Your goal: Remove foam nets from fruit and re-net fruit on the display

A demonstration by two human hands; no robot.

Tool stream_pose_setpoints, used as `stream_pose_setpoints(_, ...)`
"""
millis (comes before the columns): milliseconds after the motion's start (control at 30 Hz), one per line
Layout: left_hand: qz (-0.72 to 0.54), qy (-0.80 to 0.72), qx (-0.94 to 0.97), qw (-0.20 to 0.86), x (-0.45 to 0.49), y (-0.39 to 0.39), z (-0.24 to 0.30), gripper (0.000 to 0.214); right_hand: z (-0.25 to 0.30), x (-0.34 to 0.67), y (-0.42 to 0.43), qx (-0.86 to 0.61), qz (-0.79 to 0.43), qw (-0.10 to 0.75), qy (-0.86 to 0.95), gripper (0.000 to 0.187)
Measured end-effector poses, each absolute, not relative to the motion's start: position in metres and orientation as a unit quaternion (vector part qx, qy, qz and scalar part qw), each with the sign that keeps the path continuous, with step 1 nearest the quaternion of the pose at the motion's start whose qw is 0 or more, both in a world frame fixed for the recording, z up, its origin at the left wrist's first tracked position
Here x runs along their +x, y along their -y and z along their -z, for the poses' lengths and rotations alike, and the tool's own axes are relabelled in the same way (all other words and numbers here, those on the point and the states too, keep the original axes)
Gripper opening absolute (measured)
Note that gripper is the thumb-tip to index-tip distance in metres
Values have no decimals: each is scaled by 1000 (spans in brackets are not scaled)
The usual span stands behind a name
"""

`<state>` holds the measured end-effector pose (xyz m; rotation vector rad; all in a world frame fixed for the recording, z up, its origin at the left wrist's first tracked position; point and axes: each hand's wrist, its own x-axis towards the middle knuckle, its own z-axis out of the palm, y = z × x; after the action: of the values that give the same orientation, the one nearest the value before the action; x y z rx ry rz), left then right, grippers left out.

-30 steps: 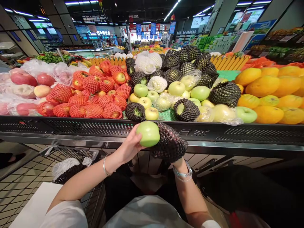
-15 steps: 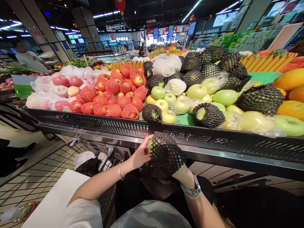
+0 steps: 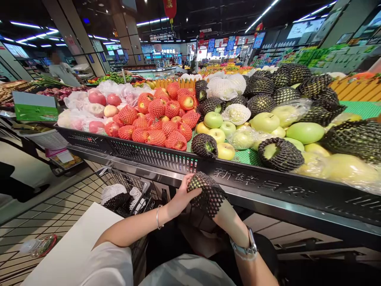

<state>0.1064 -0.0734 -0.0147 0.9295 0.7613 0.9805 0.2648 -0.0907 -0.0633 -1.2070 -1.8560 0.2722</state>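
Observation:
In front of the fruit shelf I hold a black foam net sleeve [image 3: 210, 196]. My left hand [image 3: 185, 196] is closed on the sleeve's left end, the thumb lying over the mesh. My right hand [image 3: 219, 210] reaches into the sleeve from the lower right; the mesh covers its fingers. Green fruit, an apple or a small melon, shows faintly through the net at the left end, gripped from inside by the right hand. Nearest on the shelf are a yellow-green apple [image 3: 226, 151] and another black-netted fruit [image 3: 204, 145].
The black shelf edge [image 3: 149, 158] runs across ahead of me. Red-netted apples [image 3: 156, 138] lie left, green melons [image 3: 305, 132] right. A wire cart [image 3: 74, 198] at my left carries a white board [image 3: 80, 238], loose foam nets [image 3: 119, 200] and a clear plastic container [image 3: 44, 245].
The sleeve now covers the green fruit's bare side that showed beside my left fingers. My left thumb has moved over the mesh. The view has turned slightly left.

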Motion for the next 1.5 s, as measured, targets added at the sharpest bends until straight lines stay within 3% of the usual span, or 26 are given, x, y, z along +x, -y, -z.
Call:
stream_pose_setpoints(200, -486, -328, 279, 761, 105, 56, 0, 35, 50, 274, 104, -501, -34, 516, 694, 21)
stream_pose_setpoints(300, -478, -327, 270, 769, 102, 50, -5, 30, 42, 272, 108, -514, -73, 540, 662, 22)
stream_pose_setpoints(367, -459, -337, 295, 767, 101, 50, -4, 32, 34, 269, 107, -550, -130, 503, 654, 21)
stream_pose_setpoints(500, -404, -366, 382, 746, 101, 55, 3, 44, 19, 261, 103, -641, -147, 327, 678, 18)
stream_pose_setpoints(600, -376, -362, 474, 709, 102, 55, 9, 59, 16, 256, 101, -637, -117, 290, 705, 22)
stream_pose_setpoints(800, -388, -387, 584, 598, 100, 52, 19, 62, 21, 250, 96, -536, -89, 369, 754, 27)
stream_pose_setpoints(933, -448, -399, 477, 642, 102, 50, 18, 62, 21, 254, 99, -534, -100, 403, 737, 27)
stream_pose_setpoints(1000, -471, -392, 411, 675, 102, 49, 11, 50, 25, 259, 106, -523, -93, 465, 709, 26)
stream_pose_setpoints(1133, -493, -367, 328, 717, 100, 47, -4, 28, 40, 269, 117, -478, -31, 666, 572, 22)
stream_pose_setpoints(1200, -478, -347, 308, 746, 101, 47, -7, 31, 47, 270, 116, -461, -45, 719, 518, 34)
stream_pose_setpoints(1367, -374, -351, 248, 822, 108, 58, -6, 46, 55, 257, 100, -426, -239, 643, 590, 118)
stream_pose_setpoints(1433, -344, -359, 229, 837, 111, 62, -6, 44, 56, 250, 95, -428, -288, 626, 585, 125)
stream_pose_setpoints(1500, -340, -358, 219, 842, 112, 64, -5, 43, 55, 245, 94, -429, -306, 624, 577, 118)
